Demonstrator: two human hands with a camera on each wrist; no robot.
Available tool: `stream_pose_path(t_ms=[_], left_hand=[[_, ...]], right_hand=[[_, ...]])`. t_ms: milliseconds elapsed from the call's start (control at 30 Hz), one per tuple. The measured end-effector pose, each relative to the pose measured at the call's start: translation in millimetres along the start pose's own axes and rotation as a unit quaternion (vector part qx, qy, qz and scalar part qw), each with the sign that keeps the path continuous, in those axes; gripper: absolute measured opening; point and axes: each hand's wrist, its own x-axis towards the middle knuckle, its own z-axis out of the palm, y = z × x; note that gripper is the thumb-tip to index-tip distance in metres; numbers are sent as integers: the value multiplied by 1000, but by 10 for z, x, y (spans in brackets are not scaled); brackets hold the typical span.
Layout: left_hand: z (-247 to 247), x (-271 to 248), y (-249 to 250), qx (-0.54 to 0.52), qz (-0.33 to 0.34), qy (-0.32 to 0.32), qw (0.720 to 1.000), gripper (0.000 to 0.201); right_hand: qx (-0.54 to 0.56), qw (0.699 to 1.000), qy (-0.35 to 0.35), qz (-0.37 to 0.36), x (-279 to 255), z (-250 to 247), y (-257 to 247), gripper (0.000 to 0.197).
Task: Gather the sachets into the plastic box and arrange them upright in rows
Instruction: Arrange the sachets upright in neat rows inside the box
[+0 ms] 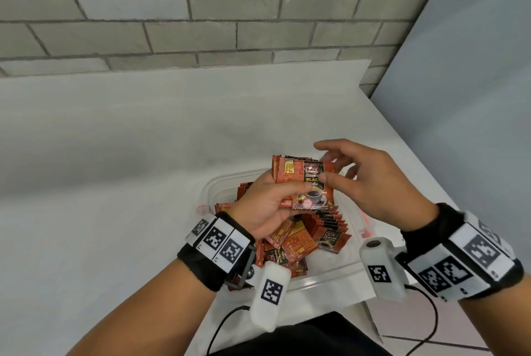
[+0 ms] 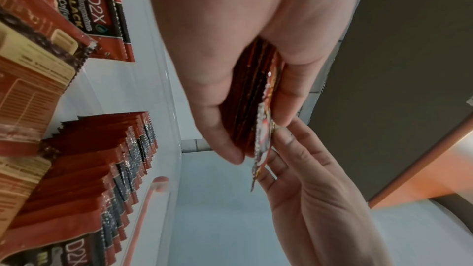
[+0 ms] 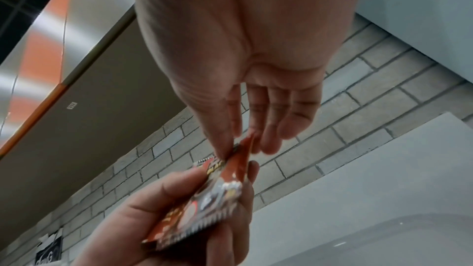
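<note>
Your white worktop (image 1: pixel 115 154) runs up to a grey brick wall (image 1: pixel 172 11) at twelve o'clock, and the clear plastic box (image 1: pixel 321 278) sits on it right in front of you, at six o'clock in the head view. Inside the box, a row of sachets (image 1: pixel 330 220) already stands upright toward its three o'clock side, while a loose heap (image 1: pixel 284 243) lies tumbled flat toward its seven o'clock side. Above the box, your left hand (image 1: pixel 267 206) is clenched round a stack of sachets (image 1: pixel 304 180), thumb on the printed face and fingers behind, the packets lying face to face with their edges roughly lined up. Your right hand (image 1: pixel 370 183), at three o'clock of the stack, pinches the front sachet between thumb and forefinger near its upper right corner; the other fingers are spread loose. These packets look light, thin and glossy, so they will probably slide over one another and fan out if your hold slackens. They seem limp enough to bend, so take them across the flat faces near the middle, not by the crimped serrated ends, and square the edges before you lower the bundle in beside the standing row.
</note>
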Motion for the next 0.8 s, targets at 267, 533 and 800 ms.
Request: stream_pose_path(t_ms=[267, 533, 800], left_hand=[[-147, 48, 17, -7, 0, 56, 998, 30], [-203, 69, 2, -2, 6, 51, 999, 23], [-145, 75, 5, 12, 8, 47, 999, 25]], right_hand=[[-30, 988, -134, 63, -208, -124, 224, 19], [-251, 918, -303, 54, -406, 81, 426, 8], [-468, 827, -313, 9, -332, 281, 417, 12]])
